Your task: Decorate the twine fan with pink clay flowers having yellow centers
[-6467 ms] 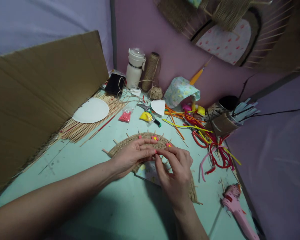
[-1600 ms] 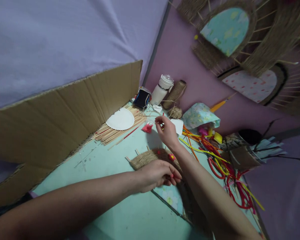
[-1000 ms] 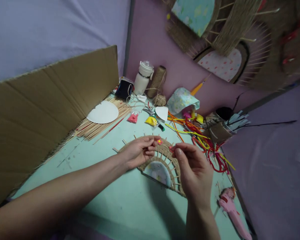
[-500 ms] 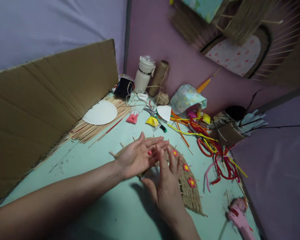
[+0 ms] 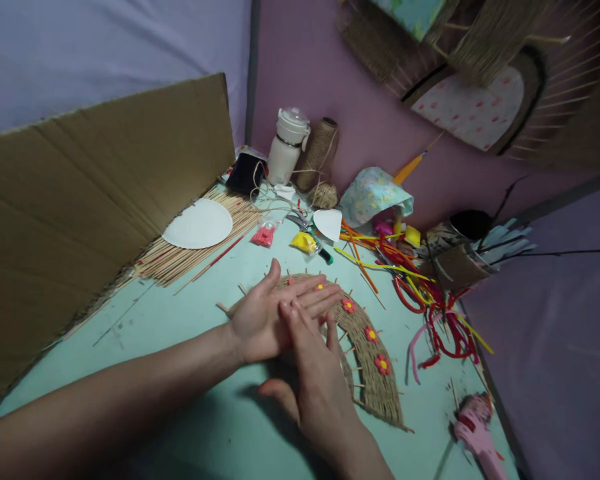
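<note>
My left hand lies palm up with fingers stretched flat over a woven jute arch on the mint table. My right hand is laid flat across the left palm, fingers straight, palm against palm. Whether anything lies between the palms is hidden. Small red flowers with yellow centres sit along the arch's right side. Thin wooden sticks poke out around the arch's rim.
A cardboard sheet stands at the left, with a bundle of sticks and a white paper disc beside it. A white bottle, twine spool, coloured pipe cleaners and a pink glue gun lie behind and right.
My right hand reached to the back of the table, returned, and now presses flat on my opened left palm. A small red piece seen on the left fingers half a second ago is now covered.
</note>
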{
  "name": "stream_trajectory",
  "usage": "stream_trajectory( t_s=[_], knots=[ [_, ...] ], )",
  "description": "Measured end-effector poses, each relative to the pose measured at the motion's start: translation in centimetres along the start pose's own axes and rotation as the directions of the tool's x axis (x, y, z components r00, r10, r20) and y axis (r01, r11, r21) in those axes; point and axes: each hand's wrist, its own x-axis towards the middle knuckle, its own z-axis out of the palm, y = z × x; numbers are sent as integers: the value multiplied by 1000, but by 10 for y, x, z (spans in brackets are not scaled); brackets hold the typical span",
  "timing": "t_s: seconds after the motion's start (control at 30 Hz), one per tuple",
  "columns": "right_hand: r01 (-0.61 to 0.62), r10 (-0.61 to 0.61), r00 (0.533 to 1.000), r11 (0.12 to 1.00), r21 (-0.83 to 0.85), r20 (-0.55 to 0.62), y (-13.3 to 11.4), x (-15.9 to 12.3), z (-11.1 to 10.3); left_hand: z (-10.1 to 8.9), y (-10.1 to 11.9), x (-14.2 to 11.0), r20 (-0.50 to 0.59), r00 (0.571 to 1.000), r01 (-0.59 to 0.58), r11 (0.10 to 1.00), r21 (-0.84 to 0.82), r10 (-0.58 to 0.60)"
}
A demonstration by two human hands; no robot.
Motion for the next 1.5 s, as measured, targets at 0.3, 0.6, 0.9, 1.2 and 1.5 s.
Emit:
stream_trajectory(
  t_s=[0.3,0.6,0.9,1.2,1.5],
  knots=[
    [69,-68,998,997,-41,12,-5,2,0,-2,1,2,-23,1000,-19,1000,-2,19],
    [70,-68,997,994,-83,36,-4,1,1,-3,-2,1,-43,999,30,999,-11,-31],
    [43,-39,998,994,-103,39,-6,-2,3,-3,0,2,-37,999,29,1000,1,-28],
    [-61,59,998,993,104,27,-2,-2,1,-3,-13,3,-106,992,63,998,-1,-63],
    [-149,213,967,919,366,-142,3,-11,-3,3,-13,2,-139,990,37,999,20,-34]
  ],
)
